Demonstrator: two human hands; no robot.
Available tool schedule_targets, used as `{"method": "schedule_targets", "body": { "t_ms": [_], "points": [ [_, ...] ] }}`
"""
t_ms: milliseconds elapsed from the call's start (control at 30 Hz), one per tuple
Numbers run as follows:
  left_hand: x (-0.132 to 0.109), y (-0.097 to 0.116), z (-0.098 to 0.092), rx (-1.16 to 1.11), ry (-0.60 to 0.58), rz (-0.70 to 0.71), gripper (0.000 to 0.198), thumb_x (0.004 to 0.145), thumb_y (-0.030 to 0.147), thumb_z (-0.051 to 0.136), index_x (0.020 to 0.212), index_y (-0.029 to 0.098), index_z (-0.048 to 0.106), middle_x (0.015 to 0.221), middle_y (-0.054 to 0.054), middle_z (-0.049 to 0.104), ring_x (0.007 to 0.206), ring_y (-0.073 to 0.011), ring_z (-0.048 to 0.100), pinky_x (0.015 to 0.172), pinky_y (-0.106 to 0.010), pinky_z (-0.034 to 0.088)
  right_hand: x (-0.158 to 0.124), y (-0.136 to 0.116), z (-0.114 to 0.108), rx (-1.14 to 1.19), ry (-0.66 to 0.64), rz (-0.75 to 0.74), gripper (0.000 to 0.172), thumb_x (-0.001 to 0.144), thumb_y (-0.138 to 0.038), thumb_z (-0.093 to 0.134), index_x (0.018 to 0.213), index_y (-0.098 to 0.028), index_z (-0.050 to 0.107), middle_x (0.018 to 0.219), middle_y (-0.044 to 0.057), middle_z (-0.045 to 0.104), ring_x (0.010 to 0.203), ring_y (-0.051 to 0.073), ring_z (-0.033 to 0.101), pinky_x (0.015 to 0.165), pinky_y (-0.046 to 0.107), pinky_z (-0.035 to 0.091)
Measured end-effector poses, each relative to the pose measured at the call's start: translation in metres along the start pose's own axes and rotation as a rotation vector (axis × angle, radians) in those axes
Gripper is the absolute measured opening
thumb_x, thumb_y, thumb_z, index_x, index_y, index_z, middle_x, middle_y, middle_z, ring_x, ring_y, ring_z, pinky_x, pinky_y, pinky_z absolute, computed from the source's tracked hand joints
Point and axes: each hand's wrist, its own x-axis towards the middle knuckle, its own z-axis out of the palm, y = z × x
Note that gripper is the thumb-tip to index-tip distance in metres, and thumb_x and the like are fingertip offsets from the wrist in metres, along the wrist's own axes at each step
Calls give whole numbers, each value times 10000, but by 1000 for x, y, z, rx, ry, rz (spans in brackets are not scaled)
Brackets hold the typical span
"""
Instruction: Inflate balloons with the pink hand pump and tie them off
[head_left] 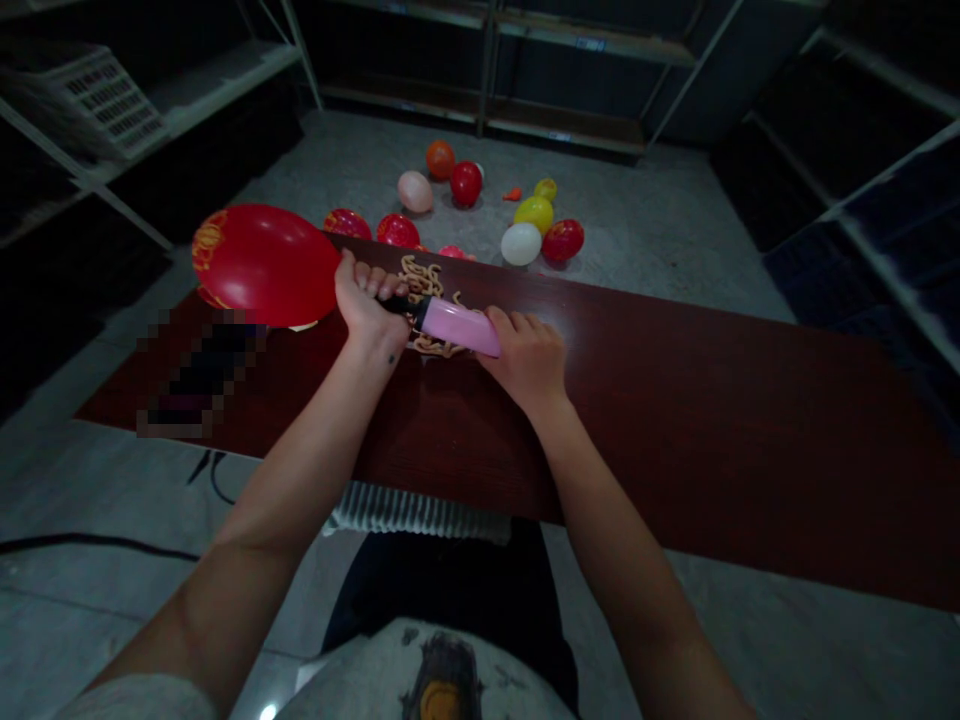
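A pink and black balloon pump (459, 325) spans my two hands above the table. My left hand (367, 300) is closed around its black end, where the neck of an inflated red balloon (274, 265) with yellow print meets it. That joint is hidden by my fingers. My right hand (529, 355) wraps the far end of the pink barrel. Beneath the pump lies a heap of tan, curled strips (420, 275), which look like uninflated balloons.
Dark red-brown table (712, 420) in front of me, with a blurred-out patch (202, 375) at left. Behind it, on the floor, lie several balloons, among them a white one (520, 244) and an orange one (440, 160). Shelves (562, 120) stand behind; a cable (97, 541) runs at lower left.
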Motion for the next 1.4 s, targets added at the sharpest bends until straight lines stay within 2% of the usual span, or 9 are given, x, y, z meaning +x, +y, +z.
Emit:
{"method": "schedule_targets", "body": {
  "t_ms": [167, 333, 467, 667, 800, 967, 1200, 1400],
  "points": [
    [5, 8, -1, 33, 2, 92, 554, 1087, 324, 398, 579, 204, 212, 468, 65, 177, 362, -103, 185, 427, -261, 223, 4, -1, 3, -33, 52, 13, 410, 919, -379, 592, 1298, -221, 601, 1077, 112, 718, 966, 276, 590, 770, 361, 390],
    [9, 21, 1, 1, 43, 169, 566, 1112, 370, 371, 598, 194, 214, 467, 74, 178, 383, -92, 169, 472, -265, 209, 5, 4, 2, -73, 66, 23, 447, 918, -390, 607, 1335, -230, 588, 1112, 114, 709, 988, 287, 584, 789, 378, 387],
    [10, 31, 3, -51, 74, 148, 572, 1131, 427, 347, 622, 190, 239, 456, 84, 198, 400, -81, 173, 501, -265, 189, 3, 22, -1, -136, 87, 47, 455, 926, -429, 602, 1339, -239, 585, 1130, 120, 703, 1005, 302, 576, 803, 396, 382],
    [19, 44, -1, -118, 65, 153, 572, 1141, 429, 305, 625, 189, 245, 450, 77, 219, 401, -88, 167, 502, -290, 179, -1, 55, -9, -167, 162, 106, 453, 892, -351, 614, 1331, -241, 588, 1180, 140, 686, 1062, 335, 556, 844, 454, 394],
    [18, 49, -1, -142, 89, 128, 578, 1139, 438, 303, 621, 190, 233, 444, 78, 215, 381, -83, 186, 482, -279, 193, -3, 66, -14, -153, 188, 137, 438, 896, -316, 591, 1326, -238, 588, 1211, 147, 672, 1092, 344, 552, 883, 490, 410],
    [16, 47, 2, -127, 94, 131, 597, 1137, 460, 280, 612, 180, 234, 436, 78, 203, 361, -67, 179, 444, -249, 186, -4, 63, -13, -119, 156, 133, 441, 911, -300, 579, 1348, -242, 566, 1216, 148, 652, 1119, 345, 545, 866, 468, 452],
    [10, 38, 4, -88, 64, 156, 587, 1136, 448, 293, 617, 182, 228, 445, 80, 218, 352, -57, 216, 422, -223, 206, -6, 56, -17, -106, 75, 153, 411, 924, -298, 611, 1330, -239, 586, 1177, 126, 658, 1048, 305, 563, 794, 399, 453],
    [-1, 22, 8, -75, 47, 124, 548, 1134, 415, 334, 645, 186, 234, 453, 86, 197, 356, -64, 197, 437, -225, 216, -4, 39, -19, -79, 19, 86, 427, 941, -421, 618, 1324, -234, 582, 1125, 114, 678, 1018, 294, 582, 734, 363, 426]
  ]
}}
